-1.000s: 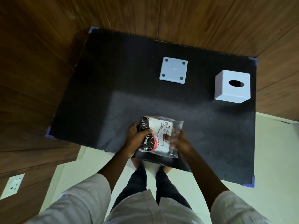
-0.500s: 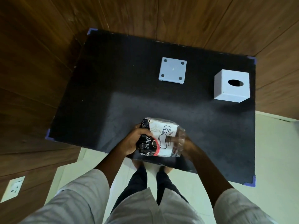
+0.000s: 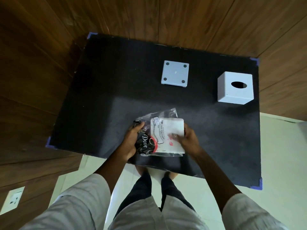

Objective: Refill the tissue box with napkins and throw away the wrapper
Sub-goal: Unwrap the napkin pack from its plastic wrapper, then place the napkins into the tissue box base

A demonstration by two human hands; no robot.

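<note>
- The napkin pack (image 3: 163, 136) sits at the near edge of the black desk (image 3: 103, 100), held between both hands just above or on the surface; which one cannot be told.
- Its long axis runs roughly left to right, tilted a little, with the dark printed end to the left and the white napkin stack to the right.
- The clear wrapper (image 3: 167, 113) flares loose at the far side, its open flap pointing away from the person.
- The left hand (image 3: 132, 141) has its grip closed around the dark printed end, thumb on top.
- The right hand (image 3: 187, 140) has its grip closed on the white end of the pack, fingers pressing the top face.
- The white tissue box (image 3: 235, 87) stands upright at the far right of the desk, oval slot facing up, well apart from the pack.
- The box's flat base plate (image 3: 175, 73) lies at the far middle, left of the box and apart from it.
</note>
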